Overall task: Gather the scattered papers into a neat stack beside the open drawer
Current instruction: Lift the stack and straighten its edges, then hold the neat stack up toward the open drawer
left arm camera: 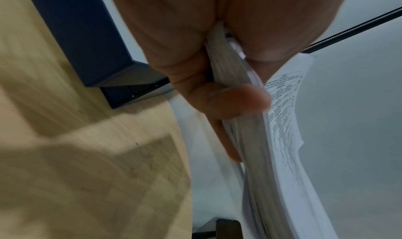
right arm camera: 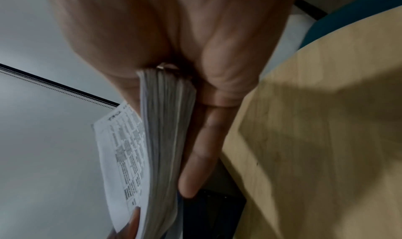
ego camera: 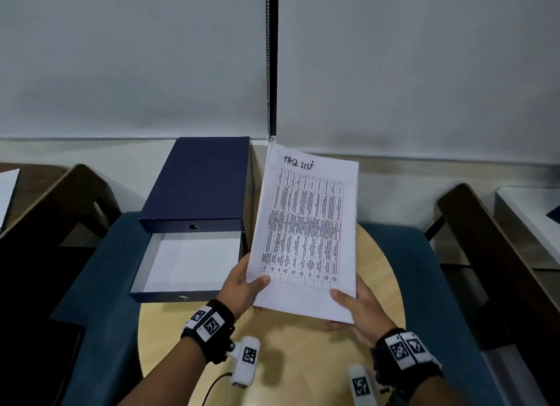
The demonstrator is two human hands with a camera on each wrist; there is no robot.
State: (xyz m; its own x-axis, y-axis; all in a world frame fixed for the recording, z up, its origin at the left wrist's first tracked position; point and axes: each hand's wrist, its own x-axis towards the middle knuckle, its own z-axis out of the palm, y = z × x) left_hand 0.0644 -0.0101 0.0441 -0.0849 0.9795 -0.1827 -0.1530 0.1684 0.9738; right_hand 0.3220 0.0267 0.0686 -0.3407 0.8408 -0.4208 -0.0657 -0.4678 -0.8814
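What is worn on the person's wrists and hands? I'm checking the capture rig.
Bare hands, no gloves or sleeves. Each wrist carries a black strap with white square-patterned marker tags; the right one matches. A white camera pod, tagged too, hangs under each, with a dark cable on the left.

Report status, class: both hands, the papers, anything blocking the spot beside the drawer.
Left hand and right hand both grip the paper stack, held tilted above the table. Not yet set down. Open drawer to its left; nothing blocking.
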